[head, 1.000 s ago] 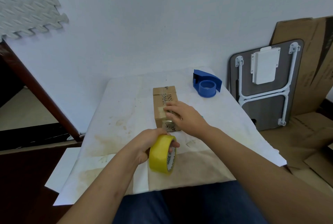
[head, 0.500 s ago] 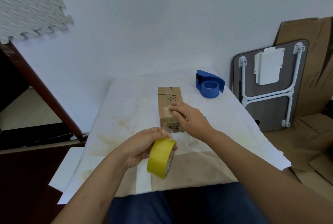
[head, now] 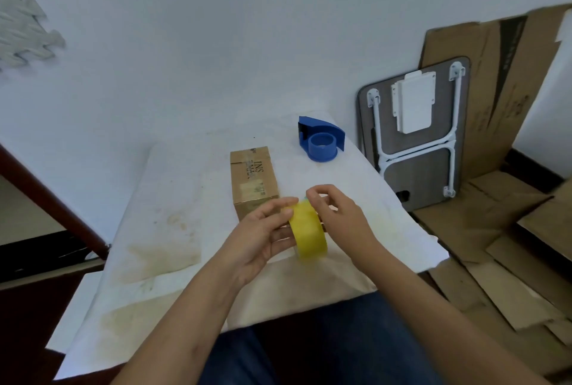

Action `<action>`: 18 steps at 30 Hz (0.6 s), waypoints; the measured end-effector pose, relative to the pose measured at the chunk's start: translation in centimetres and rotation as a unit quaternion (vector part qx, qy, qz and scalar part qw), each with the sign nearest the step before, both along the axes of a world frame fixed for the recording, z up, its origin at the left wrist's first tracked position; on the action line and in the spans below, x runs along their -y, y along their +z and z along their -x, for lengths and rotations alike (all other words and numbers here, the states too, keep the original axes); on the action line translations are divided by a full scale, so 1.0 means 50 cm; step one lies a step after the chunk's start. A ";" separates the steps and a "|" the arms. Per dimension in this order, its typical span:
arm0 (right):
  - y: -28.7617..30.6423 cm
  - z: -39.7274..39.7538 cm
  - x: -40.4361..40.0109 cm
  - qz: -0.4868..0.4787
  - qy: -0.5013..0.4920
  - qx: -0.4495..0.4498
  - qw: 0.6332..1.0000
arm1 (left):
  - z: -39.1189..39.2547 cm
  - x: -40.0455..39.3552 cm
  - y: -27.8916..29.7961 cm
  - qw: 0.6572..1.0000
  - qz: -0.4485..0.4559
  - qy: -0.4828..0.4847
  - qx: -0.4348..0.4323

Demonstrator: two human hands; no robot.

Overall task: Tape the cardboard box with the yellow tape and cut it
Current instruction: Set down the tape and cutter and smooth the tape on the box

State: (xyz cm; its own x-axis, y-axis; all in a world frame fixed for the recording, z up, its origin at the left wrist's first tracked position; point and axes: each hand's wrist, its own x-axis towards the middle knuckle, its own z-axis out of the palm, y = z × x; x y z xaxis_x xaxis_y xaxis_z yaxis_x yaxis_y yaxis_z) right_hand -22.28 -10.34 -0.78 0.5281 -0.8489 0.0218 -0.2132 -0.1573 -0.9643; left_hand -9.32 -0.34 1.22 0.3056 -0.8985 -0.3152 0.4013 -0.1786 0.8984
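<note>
A small brown cardboard box (head: 252,175) lies on the white table (head: 173,199), with old tape on its top. Just in front of it, above the table, I hold a yellow tape roll (head: 309,233) on edge. My left hand (head: 263,236) grips the roll from the left side. My right hand (head: 337,214) is at the roll's top right edge, with thumb and fingers pinched at its rim. Neither hand touches the box.
A blue tape dispenser (head: 320,140) stands behind and to the right of the box. A folded lap table (head: 418,134) leans on the wall at right, with flattened cardboard (head: 495,230) on the floor. Stains mark the table's near left.
My right hand has left the box top and come back to the tape roll. My left hand has lifted the roll up closer to the box's near end.
</note>
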 end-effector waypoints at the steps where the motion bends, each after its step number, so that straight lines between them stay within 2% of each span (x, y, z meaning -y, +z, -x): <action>1: -0.001 0.014 0.004 -0.015 0.003 0.003 1.000 | 0.013 0.012 -0.002 1.000 0.007 0.000 -0.009; 4: -0.003 0.047 0.014 -0.052 -0.013 0.031 0.998 | 0.044 0.045 -0.007 1.000 0.014 -0.004 -0.023; 13: 0.000 0.061 0.054 -0.029 -0.127 0.059 0.990 | 0.086 0.101 -0.008 1.000 0.010 -0.025 -0.017; 15: 0.000 0.062 0.064 -0.010 -0.134 0.042 0.990 | 0.088 0.106 -0.006 0.999 0.001 -0.039 0.008; 18: 0.007 0.068 0.086 0.065 -0.140 -0.002 0.988 | 0.090 0.105 0.004 0.993 -0.023 -0.068 0.090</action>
State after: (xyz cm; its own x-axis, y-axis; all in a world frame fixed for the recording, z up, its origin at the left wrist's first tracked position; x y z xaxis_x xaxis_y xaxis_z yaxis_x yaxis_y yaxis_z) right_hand -25.66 -14.66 -0.43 0.2727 -0.9520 0.1391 -0.2704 -0.2146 -0.9385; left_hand -13.80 -5.58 1.43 0.2378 -0.9214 -0.3073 0.2048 -0.2617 0.9432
